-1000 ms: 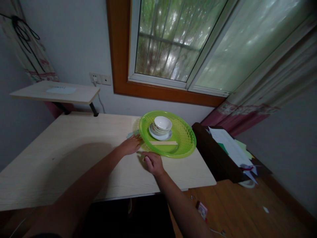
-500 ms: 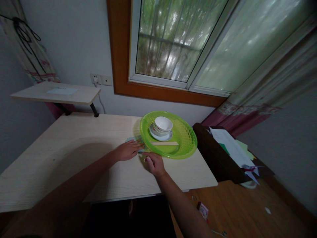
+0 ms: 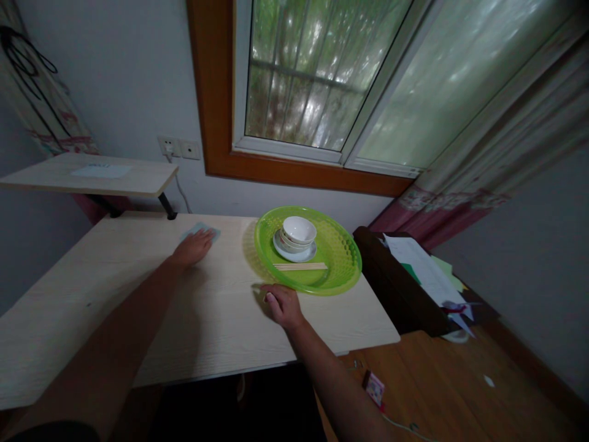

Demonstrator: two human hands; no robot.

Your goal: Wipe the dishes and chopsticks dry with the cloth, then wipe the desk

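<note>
My left hand (image 3: 194,247) lies flat on a pale blue cloth (image 3: 212,233) near the back of the light wooden table (image 3: 221,331). Just in front of the green basket (image 3: 345,264), my right hand (image 3: 284,305) is closed on the basket's near rim or rests against it; its fingertips are partly hidden. Inside the basket, stacked white bowls (image 3: 299,230) sit on a white plate (image 3: 280,248). Pale chopsticks (image 3: 300,266) lie in front of the plate.
A raised shelf (image 3: 147,178) on black legs stands at the table's back left. Right of the table, papers (image 3: 416,270) lie on a dark brown piece of furniture (image 3: 396,294). A window is behind.
My left hand has moved left and back across the table with the cloth, away from the basket. My right hand stays by the basket's near rim. The view has shifted slightly.
</note>
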